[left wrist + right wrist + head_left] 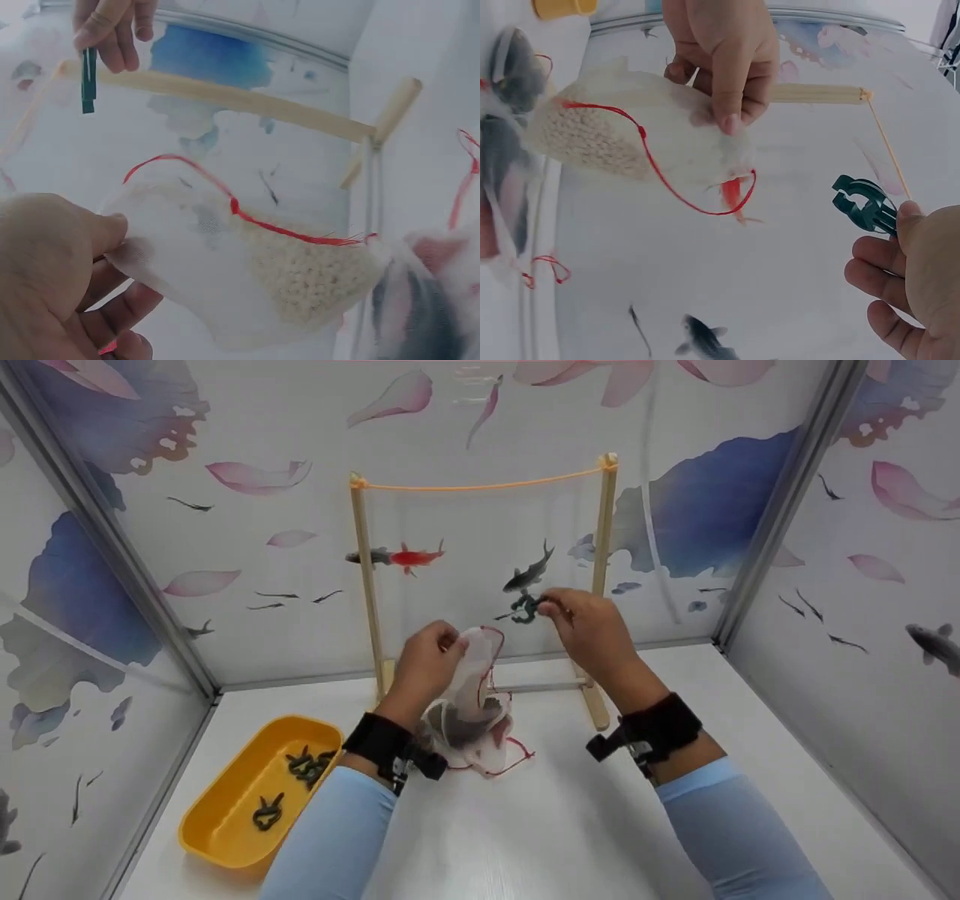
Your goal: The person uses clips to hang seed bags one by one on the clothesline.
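Note:
My left hand (429,666) pinches the top of a white mesh drawstring bag (187,255); a red cord runs along it, and small pale pellets fill its lower end. Held up to the right, my right hand (594,630) pinches a dark green plastic clip (866,206) between thumb and forefinger. The clip's curved jaws point left toward the bag, apart from it. On the table below the left hand lie more mesh bags (469,724) with dark contents and red cords, partly covered by the raised one.
Behind the hands, an orange string (480,487) spans two wooden posts (367,585) of a stand. A yellow tray (214,825) on the left holds several green clips (268,812). Printed panels enclose the white table (525,832) at the back and sides.

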{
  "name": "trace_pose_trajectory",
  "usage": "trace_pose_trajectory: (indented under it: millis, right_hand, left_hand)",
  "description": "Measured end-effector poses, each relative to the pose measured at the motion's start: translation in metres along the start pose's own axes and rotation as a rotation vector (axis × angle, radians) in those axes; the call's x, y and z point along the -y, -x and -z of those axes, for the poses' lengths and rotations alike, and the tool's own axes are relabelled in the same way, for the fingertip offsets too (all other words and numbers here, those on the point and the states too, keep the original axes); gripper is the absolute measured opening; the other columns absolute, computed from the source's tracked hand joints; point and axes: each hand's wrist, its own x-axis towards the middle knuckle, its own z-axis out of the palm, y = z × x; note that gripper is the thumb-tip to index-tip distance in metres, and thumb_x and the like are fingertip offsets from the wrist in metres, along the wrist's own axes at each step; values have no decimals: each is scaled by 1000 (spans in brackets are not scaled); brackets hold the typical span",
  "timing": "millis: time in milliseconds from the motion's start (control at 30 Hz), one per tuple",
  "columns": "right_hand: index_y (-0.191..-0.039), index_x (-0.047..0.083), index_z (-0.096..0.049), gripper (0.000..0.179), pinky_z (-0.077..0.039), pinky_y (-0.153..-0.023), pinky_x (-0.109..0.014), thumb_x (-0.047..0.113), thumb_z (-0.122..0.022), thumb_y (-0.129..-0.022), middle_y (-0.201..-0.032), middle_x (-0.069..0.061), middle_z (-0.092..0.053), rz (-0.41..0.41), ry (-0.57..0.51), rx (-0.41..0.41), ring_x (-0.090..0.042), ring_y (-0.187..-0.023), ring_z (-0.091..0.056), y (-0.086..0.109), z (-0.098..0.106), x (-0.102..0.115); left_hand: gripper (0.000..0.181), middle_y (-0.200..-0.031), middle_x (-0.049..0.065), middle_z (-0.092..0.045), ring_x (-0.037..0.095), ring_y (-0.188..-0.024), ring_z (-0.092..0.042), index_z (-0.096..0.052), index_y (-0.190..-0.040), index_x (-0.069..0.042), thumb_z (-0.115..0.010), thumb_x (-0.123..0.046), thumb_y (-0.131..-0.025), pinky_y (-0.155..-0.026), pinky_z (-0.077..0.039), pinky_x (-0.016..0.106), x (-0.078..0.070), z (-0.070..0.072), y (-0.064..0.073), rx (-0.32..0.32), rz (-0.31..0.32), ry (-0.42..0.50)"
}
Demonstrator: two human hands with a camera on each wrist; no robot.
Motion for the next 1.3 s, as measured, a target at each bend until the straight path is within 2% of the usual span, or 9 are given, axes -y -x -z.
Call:
trace_pose_trajectory:
  millis: [133,267,333,433,500,667,867,1000,1300]
  right_hand:
    - [-122,0,-80,29,-66,-84,-52,26,-70,-113,-108,-18,-84,-7,-6,18,-35,-93,-80,-44,9,7]
    - [-124,1,-82,30,-66,-91,-49,26,-71,-113,-113,-16,-85,-17,-11,16,-32,-101,-82,-85,11,22]
    - [-126,2,-82,30,-66,-95,-47,26,-70,-114,-116,-15,-85,-17,-4,17,-30,-105,-82,-103,9,31]
    - [-129,4,-83,32,-65,-99,-46,29,-68,-115,-117,-15,-85,-12,29,19,-31,-109,-81,-129,8,44]
    - [-130,5,-83,33,-63,-101,-47,30,-67,-116,-118,-15,-85,-9,46,8,-32,-111,-80,-144,9,52]
    - [-130,6,-84,31,-60,-107,-47,29,-67,-116,-120,-15,-83,-44,94,-6,-33,-117,-76,-175,9,61]
    - [-130,8,-85,30,-61,-108,-43,28,-67,-116,-123,-13,-84,-117,129,89,-30,-118,-77,-196,-4,64]
    - [-132,11,-84,31,-63,-103,-40,29,-65,-117,-120,-10,-85,-163,114,140,-25,-113,-80,-204,-11,68]
    - [-128,12,-85,29,-59,-89,-31,29,-63,-118,-107,-6,-82,-196,31,177,-18,-99,-73,-207,-14,77]
  left_hand:
    - [19,-105,9,-76,23,-95,-69,-75,-110,-10,-72,-28,-114,-80,-54,39,-15,27,-22,-156,-37,41]
    - [19,-107,10,-80,24,-100,-73,-80,-113,-8,-75,-26,-111,-87,-59,42,-30,58,-47,-299,-62,13]
    - [21,-109,10,-81,25,-102,-74,-81,-115,-8,-76,-28,-111,-95,-59,44,-37,73,-57,-359,-62,-16]
    - [22,-113,7,-81,23,-105,-74,-81,-119,-11,-74,-31,-113,-98,-58,46,-47,91,-69,-404,-36,-63]
    - [23,-116,6,-81,22,-107,-73,-81,-122,-12,-72,-33,-114,-99,-58,44,-53,98,-75,-414,-15,-78]
    - [24,-116,4,-82,19,-108,-72,-80,-122,-13,-70,-35,-115,-95,-57,39,-65,103,-84,-433,16,-36]
    - [23,-113,3,-84,17,-102,-72,-81,-116,-13,-73,-34,-114,-86,-55,34,-75,97,-89,-456,17,16]
    - [23,-110,3,-84,17,-99,-73,-83,-114,-13,-75,-34,-112,-84,-54,34,-78,96,-90,-470,16,22]
    - [22,-117,2,-84,16,-108,-75,-83,-121,-13,-74,-32,-113,-95,-59,36,-77,100,-91,-453,45,42]
